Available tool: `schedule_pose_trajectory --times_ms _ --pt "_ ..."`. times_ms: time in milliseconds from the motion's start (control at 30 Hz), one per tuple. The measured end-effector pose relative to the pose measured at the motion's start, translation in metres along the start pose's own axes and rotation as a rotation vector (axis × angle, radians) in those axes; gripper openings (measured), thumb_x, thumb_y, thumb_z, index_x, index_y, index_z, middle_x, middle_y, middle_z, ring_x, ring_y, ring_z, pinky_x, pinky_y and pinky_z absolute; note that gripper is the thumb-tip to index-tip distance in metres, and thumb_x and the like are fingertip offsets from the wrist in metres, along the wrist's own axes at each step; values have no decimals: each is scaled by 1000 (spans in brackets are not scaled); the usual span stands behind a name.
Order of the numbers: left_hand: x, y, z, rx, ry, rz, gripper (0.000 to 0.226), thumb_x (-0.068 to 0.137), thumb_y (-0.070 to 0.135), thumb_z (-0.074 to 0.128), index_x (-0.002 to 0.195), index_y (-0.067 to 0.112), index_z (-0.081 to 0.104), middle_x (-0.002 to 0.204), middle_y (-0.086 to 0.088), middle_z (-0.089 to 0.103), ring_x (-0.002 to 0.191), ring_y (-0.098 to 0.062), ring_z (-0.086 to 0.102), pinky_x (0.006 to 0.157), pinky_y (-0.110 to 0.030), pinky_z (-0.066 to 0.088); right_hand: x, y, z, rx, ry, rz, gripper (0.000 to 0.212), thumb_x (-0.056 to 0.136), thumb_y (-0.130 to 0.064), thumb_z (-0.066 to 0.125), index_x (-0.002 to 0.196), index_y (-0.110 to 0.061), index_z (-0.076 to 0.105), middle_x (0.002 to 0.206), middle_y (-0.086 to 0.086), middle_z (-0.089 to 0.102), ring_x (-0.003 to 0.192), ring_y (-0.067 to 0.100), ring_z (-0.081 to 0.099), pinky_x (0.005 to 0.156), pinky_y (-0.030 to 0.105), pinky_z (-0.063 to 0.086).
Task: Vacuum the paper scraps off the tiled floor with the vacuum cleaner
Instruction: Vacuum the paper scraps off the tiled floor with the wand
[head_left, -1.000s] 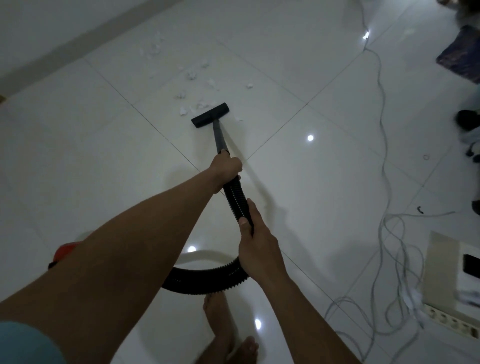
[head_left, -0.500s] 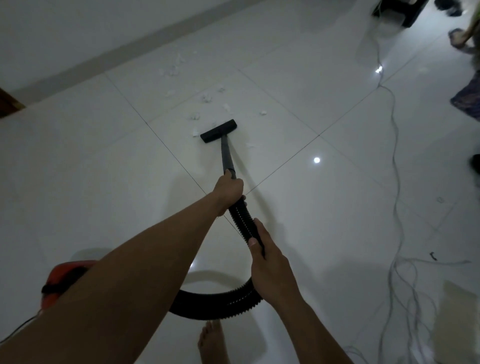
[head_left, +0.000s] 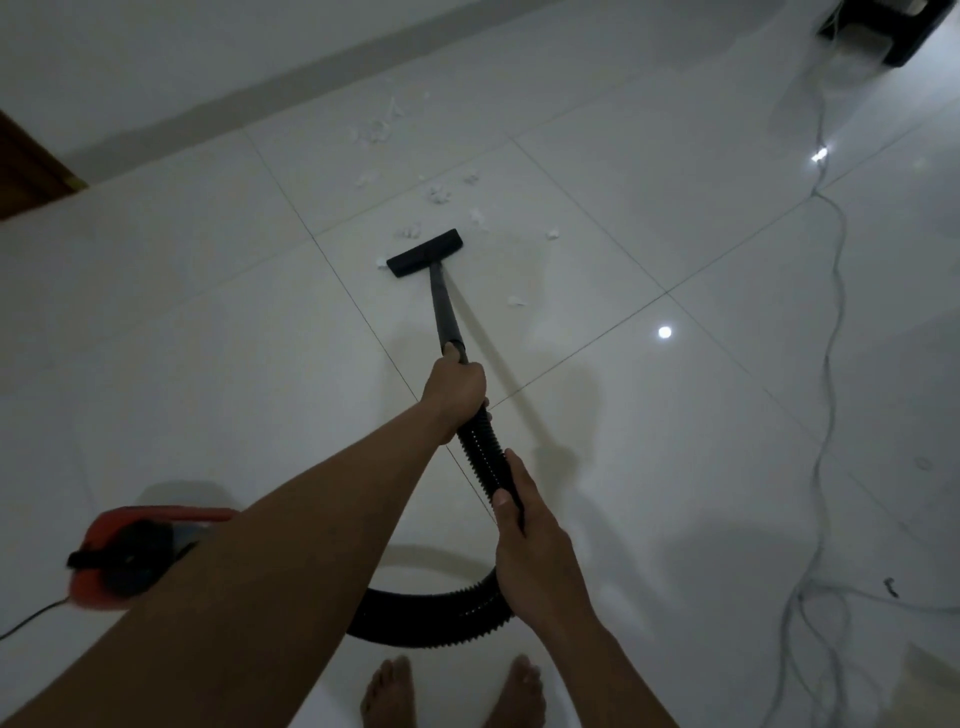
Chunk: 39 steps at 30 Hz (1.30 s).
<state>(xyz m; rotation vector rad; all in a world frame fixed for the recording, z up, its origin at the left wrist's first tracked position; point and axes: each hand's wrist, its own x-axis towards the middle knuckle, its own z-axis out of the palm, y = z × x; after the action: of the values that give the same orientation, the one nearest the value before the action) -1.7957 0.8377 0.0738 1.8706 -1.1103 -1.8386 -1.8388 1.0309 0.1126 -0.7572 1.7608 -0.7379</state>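
Left hand (head_left: 457, 384) is wrapped round the top of the wand (head_left: 444, 312); right hand (head_left: 524, 530) is curled round the hose (head_left: 483, 441) lower down. Nozzle (head_left: 425, 253) sits on the floor (head_left: 208, 338) at the near edge of the scraps (head_left: 439, 195), most of which lie just beyond it. A stray scrap (head_left: 515, 301) lies behind the nozzle, beside the wand, and a forward push would likely miss it. The hose loops close before the feet (head_left: 389, 691), a trip risk.
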Motion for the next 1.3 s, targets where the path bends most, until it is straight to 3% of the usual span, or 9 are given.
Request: schedule_pose_trajectory --times_ms 200,433,667,833,1100,1300 --pt "3 17 14 59 43 -24 74 96 9 37 158 26 1 95 -9 54 80 -26 59 87 -54 57 15 -3 -15 2 -34 -20 48 107 -41 29 153 -50 16 133 -32 34 76 -32 49 61 -2 39" --pt "-2 19 20 96 49 -37 75 94 12 38 158 30 3 93 -8 55 80 -26 60 86 -52 57 10 -7 -22 -12 -59 -14 49 108 -38 29 154 -48 16 128 -35 34 74 -38 42 66 -4 36" --pt "-4 16 16 148 55 -40 78 89 12 39 157 31 7 99 -11 57 82 -28 61 85 -55 57 3 -8 -17 -21 -70 -18 49 108 -40 28 152 -52 13 111 -43 34 71 -27 52 62 1 41" --pt "3 21 11 113 49 -32 74 92 10 39 157 31 10 97 -10 56 82 -27 59 86 -52 57 10 -9 -12 -12 -64 -17 48 107 -43 28 151 -55 14 125 -35 37 75 -26 53 61 0 40" --pt "29 45 -4 91 53 -38 74 92 9 40 157 29 11 93 -11 56 81 -26 58 86 -52 57 43 -31 -10 -19 -82 -31 48 108 -40 30 154 -49 17 126 -29 40 73 -34 46 63 -3 38" --pt "59 79 -25 73 40 -37 77 93 8 39 158 29 3 97 -12 54 84 -27 58 89 -54 55 77 -66 -3 -26 -89 -42 48 107 -42 29 152 -52 15 121 -31 43 68 -24 51 61 -2 39"
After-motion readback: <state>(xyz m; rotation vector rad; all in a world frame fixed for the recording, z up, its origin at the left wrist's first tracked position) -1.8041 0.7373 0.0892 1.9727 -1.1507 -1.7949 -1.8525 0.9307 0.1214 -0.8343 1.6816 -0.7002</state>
